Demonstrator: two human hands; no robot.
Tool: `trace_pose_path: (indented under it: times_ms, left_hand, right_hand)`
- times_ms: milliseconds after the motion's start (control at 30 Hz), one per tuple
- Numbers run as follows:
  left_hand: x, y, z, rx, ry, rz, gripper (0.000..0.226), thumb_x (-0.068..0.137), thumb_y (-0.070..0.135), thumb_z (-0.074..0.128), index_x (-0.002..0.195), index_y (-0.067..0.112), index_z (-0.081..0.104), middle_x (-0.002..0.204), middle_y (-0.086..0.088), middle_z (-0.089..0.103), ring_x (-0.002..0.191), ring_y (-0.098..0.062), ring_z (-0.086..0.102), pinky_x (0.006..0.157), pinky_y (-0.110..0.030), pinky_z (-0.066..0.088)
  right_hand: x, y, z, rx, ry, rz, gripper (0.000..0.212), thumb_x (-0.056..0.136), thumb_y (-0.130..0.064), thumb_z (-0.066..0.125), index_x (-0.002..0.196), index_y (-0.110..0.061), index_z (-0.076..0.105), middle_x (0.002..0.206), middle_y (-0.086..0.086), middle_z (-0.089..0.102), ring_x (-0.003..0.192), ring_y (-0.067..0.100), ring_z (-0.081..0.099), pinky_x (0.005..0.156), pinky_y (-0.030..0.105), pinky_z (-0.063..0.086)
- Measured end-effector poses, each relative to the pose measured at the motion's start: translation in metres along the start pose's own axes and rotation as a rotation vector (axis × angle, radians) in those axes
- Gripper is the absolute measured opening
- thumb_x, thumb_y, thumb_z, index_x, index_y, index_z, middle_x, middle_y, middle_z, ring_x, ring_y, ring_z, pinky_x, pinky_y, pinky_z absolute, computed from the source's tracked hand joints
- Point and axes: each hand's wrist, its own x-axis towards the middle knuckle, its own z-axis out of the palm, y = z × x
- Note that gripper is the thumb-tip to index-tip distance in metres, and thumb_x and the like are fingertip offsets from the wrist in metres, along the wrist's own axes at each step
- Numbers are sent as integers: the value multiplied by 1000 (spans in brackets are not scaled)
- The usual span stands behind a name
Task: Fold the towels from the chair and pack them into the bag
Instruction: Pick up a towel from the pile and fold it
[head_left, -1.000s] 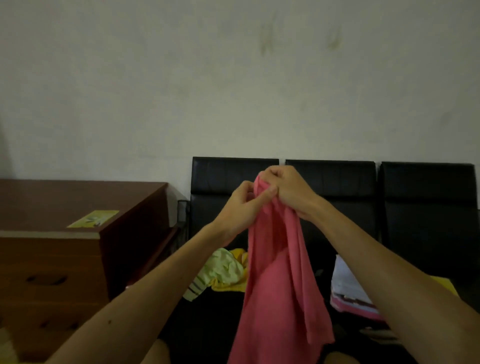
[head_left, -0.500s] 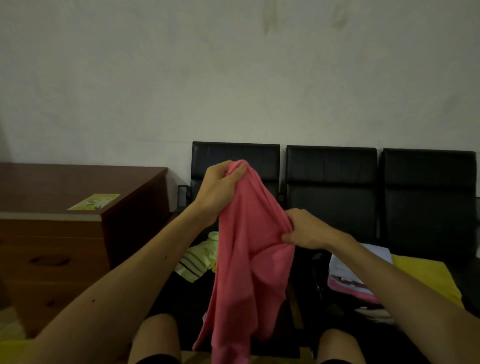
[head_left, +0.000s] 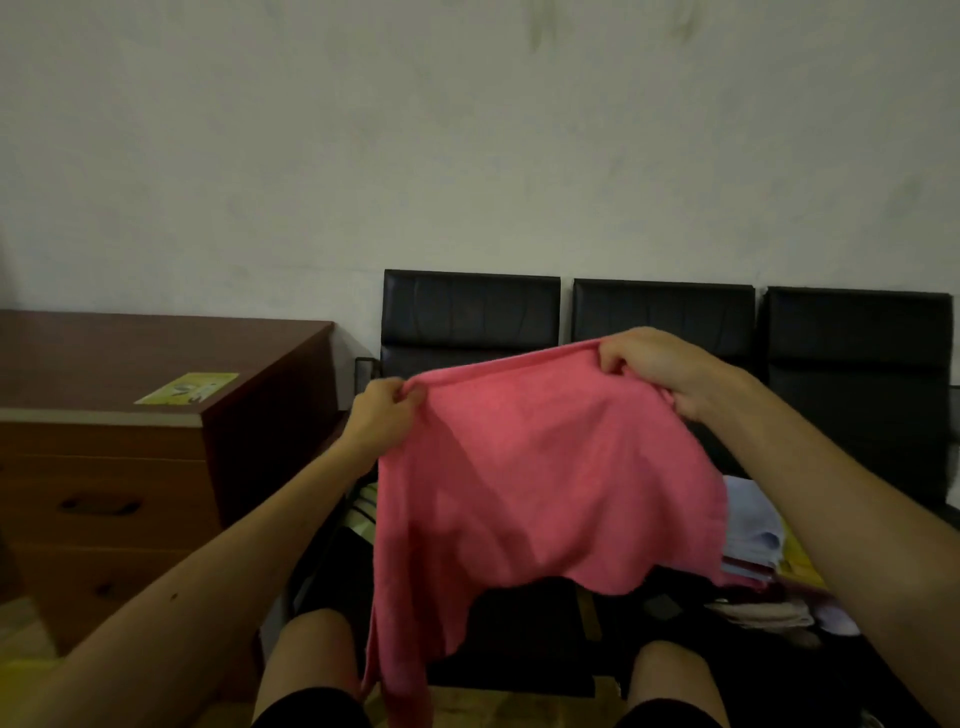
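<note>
A pink towel (head_left: 540, 478) hangs spread out in the air in front of me. My left hand (head_left: 382, 415) pinches its upper left corner and my right hand (head_left: 660, 371) grips its upper right edge, held a little higher. The towel's lower left part droops down between my knees. Behind it stands a row of black chairs (head_left: 852, 364). A striped pale green towel (head_left: 363, 512) peeks out on the left seat, mostly hidden. Folded towels, pale blue on top (head_left: 753, 535), lie stacked on the seat at the right. I cannot make out the bag.
A brown wooden desk (head_left: 130, 447) with drawers stands at the left, a yellow-green card (head_left: 189, 387) on its top. Something yellow (head_left: 797, 558) lies beside the folded stack. A plain wall rises behind the chairs. My knees are at the bottom edge.
My hands, together at the towel's top a second ago, have drawn apart. The right hand slid along the edge and rose, so the bunched towel is now stretched wide.
</note>
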Motion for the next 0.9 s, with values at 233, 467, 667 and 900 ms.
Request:
trace_pose_path:
  times_ms: [233,467,667,900]
  left_hand:
    - [-69,67,2,-510,17,319,25,96,37,61,83,17,52,65,0,58,58,-14,57,57,-30,50]
    - [-102,81,-7,-464,-261,418,76,75,38,82,137,35,38,115,23,60,105,6,61,85,-17,53]
    - [-78,64,-14,-380,62,407,43,88,-3,55,121,24,50,89,1,66,67,-17,61,66,-45,55]
    - [-50,76,-23,-362,34,354,23,87,9,53,85,26,69,83,9,70,84,-11,66,77,-37,56]
  right_hand:
    - [2,-38,45,586,-60,21,27,85,6,44,71,-8,62,63,4,62,53,12,60,51,21,52]
    - [-5,-50,57,650,-10,-106,25,90,8,50,96,-9,68,93,7,65,82,15,63,73,27,56]
    - [-12,-37,46,497,53,-173,10,92,-9,64,97,-11,72,99,4,70,87,12,65,70,23,55]
    - [-31,-6,48,-185,-147,-296,59,70,-76,63,103,-27,71,99,-5,73,90,11,70,74,29,59]
